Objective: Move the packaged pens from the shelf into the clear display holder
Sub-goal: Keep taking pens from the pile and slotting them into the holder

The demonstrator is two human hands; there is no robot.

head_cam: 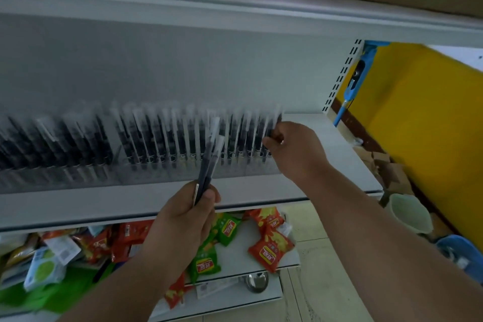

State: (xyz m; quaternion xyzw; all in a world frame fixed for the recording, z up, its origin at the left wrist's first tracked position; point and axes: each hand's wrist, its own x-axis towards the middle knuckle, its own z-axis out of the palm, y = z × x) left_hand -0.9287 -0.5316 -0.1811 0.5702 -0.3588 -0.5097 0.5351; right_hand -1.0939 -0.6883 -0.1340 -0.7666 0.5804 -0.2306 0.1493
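**A:** Packaged pens (209,165) are sitting nearest us, two or three of them, in the left hand (183,219), aren't they?

**B:** Yes. The fingers and thumb are curling round their lower ends, and the pens are fanning upward, tips tilting to the right, in front of the shelf (104,204) edge. Each looks like a dark barrel in a thin clear sleeve with a pale top, though the blur is hiding any print.

**A:** And the right hand (290,149)?

**B:** It is reaching further in, to the right end of the long row. Its fingertips are pinching what I take to be one more pen (274,125) at that end, but I am not able to tell whether that pen is going in or coming out.

**A:** So which step is this?

**B:** I am judging it as mid-task: the clear display holder (146,175) is looking nearly full of upright pens, standing side by side along the shelf, with a gap left of centre.

**A:** What is the next move asking for?

**B:** Seating the pinched pen straight in its slot, then passing one across from the left hand without knocking the neighbours askew.

**A:** Anything beyond?

**B:** Behind the row, only the pale back panel (183,65) is showing.
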